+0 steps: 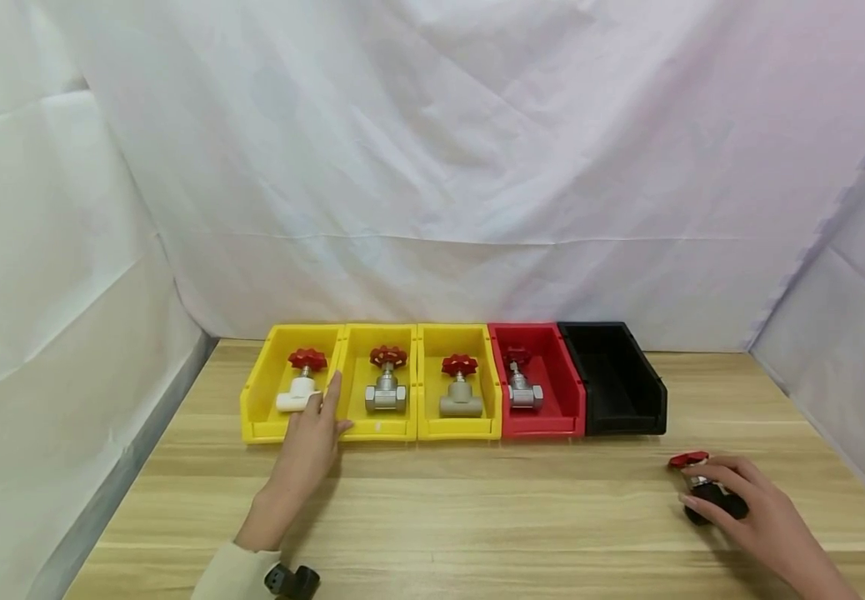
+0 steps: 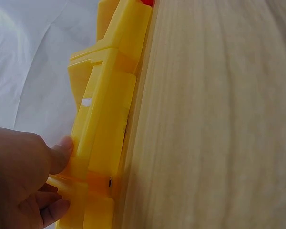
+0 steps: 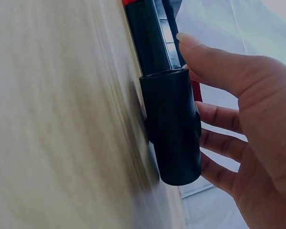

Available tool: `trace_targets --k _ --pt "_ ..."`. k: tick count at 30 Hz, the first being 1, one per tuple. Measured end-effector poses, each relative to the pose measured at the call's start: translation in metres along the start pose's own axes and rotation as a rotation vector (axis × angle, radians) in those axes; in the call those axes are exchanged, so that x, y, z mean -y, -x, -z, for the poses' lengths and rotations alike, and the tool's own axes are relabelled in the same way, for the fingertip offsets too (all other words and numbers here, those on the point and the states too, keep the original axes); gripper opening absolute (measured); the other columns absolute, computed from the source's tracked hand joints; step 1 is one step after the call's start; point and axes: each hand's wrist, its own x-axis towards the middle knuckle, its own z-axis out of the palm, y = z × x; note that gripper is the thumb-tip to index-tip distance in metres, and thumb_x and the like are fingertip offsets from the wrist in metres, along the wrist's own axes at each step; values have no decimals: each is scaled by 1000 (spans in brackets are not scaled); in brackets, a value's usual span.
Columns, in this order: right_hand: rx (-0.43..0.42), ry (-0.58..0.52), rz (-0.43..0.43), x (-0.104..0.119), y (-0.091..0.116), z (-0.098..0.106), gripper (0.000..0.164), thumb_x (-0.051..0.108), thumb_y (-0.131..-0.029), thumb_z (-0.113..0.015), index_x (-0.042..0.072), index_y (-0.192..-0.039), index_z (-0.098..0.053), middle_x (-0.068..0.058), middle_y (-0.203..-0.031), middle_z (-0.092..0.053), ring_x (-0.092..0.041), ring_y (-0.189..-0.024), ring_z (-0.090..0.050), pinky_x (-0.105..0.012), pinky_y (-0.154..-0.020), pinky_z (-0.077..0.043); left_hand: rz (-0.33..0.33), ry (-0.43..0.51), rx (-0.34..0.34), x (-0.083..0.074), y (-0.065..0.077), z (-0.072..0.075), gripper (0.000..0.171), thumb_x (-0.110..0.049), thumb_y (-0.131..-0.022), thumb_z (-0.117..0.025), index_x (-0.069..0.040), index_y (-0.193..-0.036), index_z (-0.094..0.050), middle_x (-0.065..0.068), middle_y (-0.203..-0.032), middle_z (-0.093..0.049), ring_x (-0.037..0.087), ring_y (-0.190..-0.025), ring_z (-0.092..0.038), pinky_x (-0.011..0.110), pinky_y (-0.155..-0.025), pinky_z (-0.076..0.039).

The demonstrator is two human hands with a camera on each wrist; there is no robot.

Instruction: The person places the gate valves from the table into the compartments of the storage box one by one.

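Note:
My left hand rests at the divider between the two leftmost yellow bins. Its index finger points up along that divider, and its thumb touches the front rim of the second yellow bin. Close by its fingertips lies a white valve with a red handwheel, inside the leftmost yellow bin. Over on the right, my right hand has thumb and fingers curled round a black valve with a red handwheel, low over the table. Part of this valve is hidden by the fingers.
A third yellow bin holds a grey valve, and the second a metal valve. Another metal valve lies in the red bin. A black bin ends the row. White cloth hangs behind the wooden table.

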Motion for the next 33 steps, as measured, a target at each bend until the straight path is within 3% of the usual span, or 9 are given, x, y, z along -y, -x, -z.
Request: trace_targets --k 10,15,20,33 --pt "68 -68 -43 -9 6 1 51 11 -61 -89 19 -107 -69 5 -109 -48 10 -100 -38 -3 -79 -29 -11 -2 -9 2 1 -2 72 -12 -87 -71 1 -146 -32 24 -95 -55 31 -59 -49 47 -63 -50" --pt "124 -81 -109 -10 8 0 49 17 -63 -89 21 -106 -68 4 -110 -49 13 -100 -36 -2 -77 -27 -1 -3 1 3 1 -2 73 -13 -87 -71 0 -147 -31 24 -96 -55 32 -60 -49 48 -64 -50" --pt "204 -53 -170 -9 9 2 47 29 -66 -87 26 -108 -68 0 -110 -53 10 -98 -39 -7 -72 -34 17 -1 22 2 1 0 73 -13 -88 -70 0 -148 -29 24 -98 -55 33 -63 -50 48 -66 -50" --pt "211 -78 -68 -13 13 1 45 26 -63 -88 32 -104 -70 2 -111 -53 13 -102 -38 -1 -77 -30 22 -10 31 0 0 0 73 -13 -88 -70 0 -147 -30 25 -98 -55 33 -64 -50 48 -65 -50"
